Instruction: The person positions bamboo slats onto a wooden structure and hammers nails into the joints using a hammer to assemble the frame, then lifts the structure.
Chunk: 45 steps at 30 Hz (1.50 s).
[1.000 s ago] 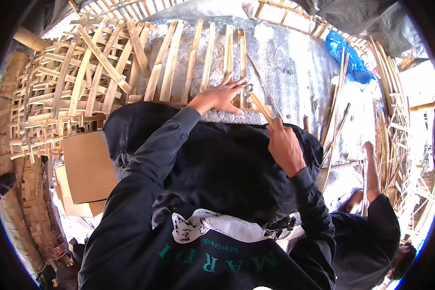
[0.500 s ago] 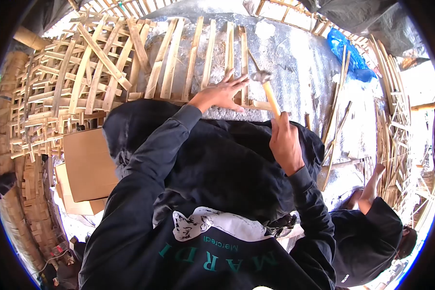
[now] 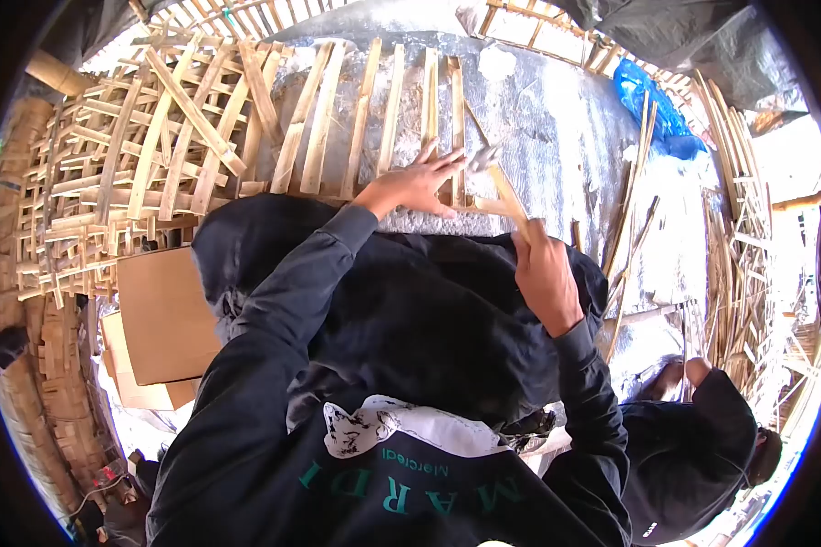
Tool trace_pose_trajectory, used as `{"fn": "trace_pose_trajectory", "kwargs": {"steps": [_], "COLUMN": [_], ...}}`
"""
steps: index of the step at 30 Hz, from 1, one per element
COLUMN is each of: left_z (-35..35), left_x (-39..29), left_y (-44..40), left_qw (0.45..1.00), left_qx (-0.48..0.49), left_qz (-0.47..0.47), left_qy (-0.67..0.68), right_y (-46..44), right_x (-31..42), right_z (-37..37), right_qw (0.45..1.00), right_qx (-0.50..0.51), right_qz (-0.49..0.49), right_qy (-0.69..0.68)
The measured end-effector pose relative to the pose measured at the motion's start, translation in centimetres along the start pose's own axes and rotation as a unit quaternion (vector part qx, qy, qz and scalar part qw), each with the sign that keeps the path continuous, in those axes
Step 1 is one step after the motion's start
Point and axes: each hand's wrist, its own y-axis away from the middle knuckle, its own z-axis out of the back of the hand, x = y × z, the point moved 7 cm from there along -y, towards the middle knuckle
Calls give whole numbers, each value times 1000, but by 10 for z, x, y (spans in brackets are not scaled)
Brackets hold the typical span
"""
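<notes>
Holding the hammer [image 3: 508,193] by its handle in the closed right grip [image 3: 549,275], just right of the rightmost slat [image 3: 457,105], probably for controlled swinging. Showing its head blurred, near the slat. Resting the left grip [image 3: 410,187] wide, palm down, fingertips across the slat, presumably steadying it over the crosspiece [image 3: 493,206] near the slat's lower end.

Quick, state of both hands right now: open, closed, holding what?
Left hand: open, spread over the bamboo strips.
Right hand: closed, holding a hammer by its handle.
</notes>
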Motion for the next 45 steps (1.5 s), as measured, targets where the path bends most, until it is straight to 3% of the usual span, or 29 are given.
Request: {"fn": "trace_pose_trajectory", "kwargs": {"steps": [2, 3, 5, 6, 11, 13, 15, 17, 19, 22, 25, 26, 31, 33, 34, 37, 41, 44, 45], "left_z": [-2, -1, 4, 8, -5, -5, -1, 4, 3, -3, 0, 2, -5, -4, -3, -3, -2, -1, 1], "left_x": [-1, -4, -6, -9, -1, 1, 1, -6, -3, -1, -3, -3, -1, 1, 0, 0, -3, -8, -10], "left_y": [2, 3, 5, 4, 3, 0, -1, 2, -1, 2, 2, 4, 0, 2, 2, -1, 0, 4, 5], "left_qw": [1000, 1000, 1000, 1000, 999, 1000, 1000, 1000, 1000, 1000, 1000, 999, 999, 999, 999, 999, 1000, 1000, 1000], "left_qx": [-4, -4, 20, 3, 34, 0, -14, 10, 10, 23, 14, 26, 17, 5, -8, 7, 8, -21, -19], "left_qz": [-15, -15, 9, 0, 19, -6, -16, 8, 5, 4, 1, 16, 12, -1, -12, 6, 17, 3, 8], "left_qy": [11, 9, 16, 0, 8, -1, 19, -4, -11, 4, 12, 21, 25, 41, 32, 32, -5, -15, 3], "right_y": [1, 4, 8, 13, 2, 0, 6, 13, 6, 0, 12, 15, 16, 17, 22, 39, 88, 111, 112], "right_x": [9, 2, -13, -16, 0, 6, -3, -14, 1, 11, 2, -6, 13, 19, 24, 12, -8, -10, -2], "right_z": [11, 5, -21, -29, -10, 2, -7, -30, -13, -1, -22, -33, -21, -13, -11, -20, -50, -52, -46], "right_qw": [995, 995, 1000, 996, 999, 997, 997, 997, 996, 996, 997, 996, 998, 993, 995, 980, 961, 887, 887], "right_qx": [-95, -96, -8, 82, 52, -62, -30, 75, 76, -7, -16, 55, 55, 6, -38, 8, -39, -66, -75], "right_qz": [-4, -4, 6, -39, -16, -36, -63, -23, -33, -46, -36, -60, -9, -63, -28, -120, -162, -266, -267], "right_qy": [-12, -12, -14, 26, 2, -13, -35, -2, 38, -73, -66, -20, -23, -96, -82, -160, -221, -373, -370]}}
